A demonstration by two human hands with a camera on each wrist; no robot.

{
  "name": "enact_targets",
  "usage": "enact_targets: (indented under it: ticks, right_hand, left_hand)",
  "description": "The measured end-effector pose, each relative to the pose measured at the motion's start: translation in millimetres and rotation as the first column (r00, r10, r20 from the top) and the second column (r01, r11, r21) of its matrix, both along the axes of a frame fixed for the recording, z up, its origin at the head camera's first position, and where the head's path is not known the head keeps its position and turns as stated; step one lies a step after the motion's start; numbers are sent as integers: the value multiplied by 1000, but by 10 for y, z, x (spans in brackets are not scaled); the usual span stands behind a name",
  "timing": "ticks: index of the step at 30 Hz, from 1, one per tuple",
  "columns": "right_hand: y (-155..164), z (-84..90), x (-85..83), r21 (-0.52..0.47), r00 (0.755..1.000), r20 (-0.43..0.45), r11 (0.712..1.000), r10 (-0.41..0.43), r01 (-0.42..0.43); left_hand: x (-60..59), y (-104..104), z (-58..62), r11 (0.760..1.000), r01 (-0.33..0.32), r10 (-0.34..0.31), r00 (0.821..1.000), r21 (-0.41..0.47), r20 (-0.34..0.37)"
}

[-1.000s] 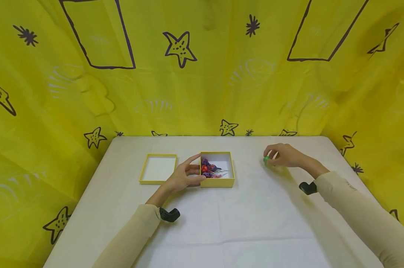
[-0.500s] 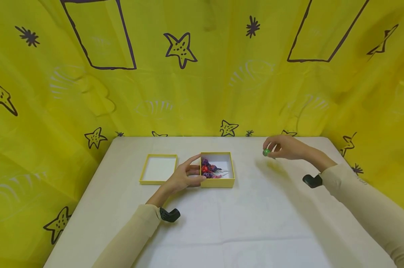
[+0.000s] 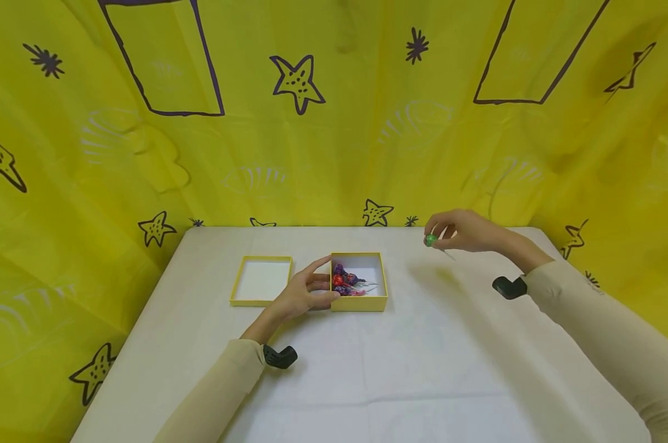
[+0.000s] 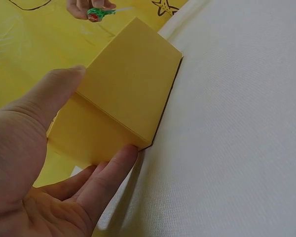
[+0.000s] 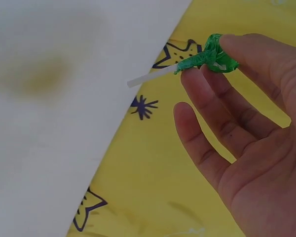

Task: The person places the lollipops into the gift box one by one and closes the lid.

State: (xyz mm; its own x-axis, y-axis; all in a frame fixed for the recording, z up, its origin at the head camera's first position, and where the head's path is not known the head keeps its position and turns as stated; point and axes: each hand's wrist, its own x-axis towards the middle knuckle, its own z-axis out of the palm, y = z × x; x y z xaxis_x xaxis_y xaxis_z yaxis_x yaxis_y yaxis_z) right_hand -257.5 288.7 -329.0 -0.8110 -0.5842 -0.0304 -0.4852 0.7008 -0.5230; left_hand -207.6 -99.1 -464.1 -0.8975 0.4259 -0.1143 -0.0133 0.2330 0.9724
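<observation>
With thumb and fingertips my right hand [image 3: 468, 230] pinches a green-wrapped lollipop [image 3: 431, 240] by its head, held above the table's back right part. Its white stick [image 5: 147, 79] points away from the palm in the right wrist view. My left hand [image 3: 299, 294] holds the open yellow box [image 3: 359, 304] from its left side, thumb at the near corner and fingers along the wall. Inside the box, several purple and red lollipops [image 3: 346, 280] lie toward the left, sticks pointing right. In the left wrist view the box's yellow outside [image 4: 133, 81] hides its contents.
Left of the box, a shallow yellow-edged lid [image 3: 261, 278] lies on the white-covered table [image 3: 422, 363], its white inside facing up. Behind the table hangs a yellow curtain [image 3: 345, 154] with dark starfish drawings; it also flanks both sides.
My right hand has lifted the green lollipop off the table, up and slightly left. The left hand, the box and the lid have stayed where they were.
</observation>
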Motion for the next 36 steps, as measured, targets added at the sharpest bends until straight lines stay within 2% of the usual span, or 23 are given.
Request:
enact_targets:
  ticks: [14, 28, 36]
  right_hand:
    - [-353, 104, -57, -50, 998, -5, 997, 58, -59]
    - [-763, 73, -123, -88, 993, -7, 989, 115, -116]
    - [-977, 2, -129, -89, 988, 4, 984, 154, -153]
  left_hand:
    - [-2, -4, -10, 1000, 0, 0, 1000, 10, 6]
    - [6, -7, 3, 1000, -7, 7, 1000, -6, 7]
    - [-4, -8, -9, 999, 7, -8, 1000, 41, 9]
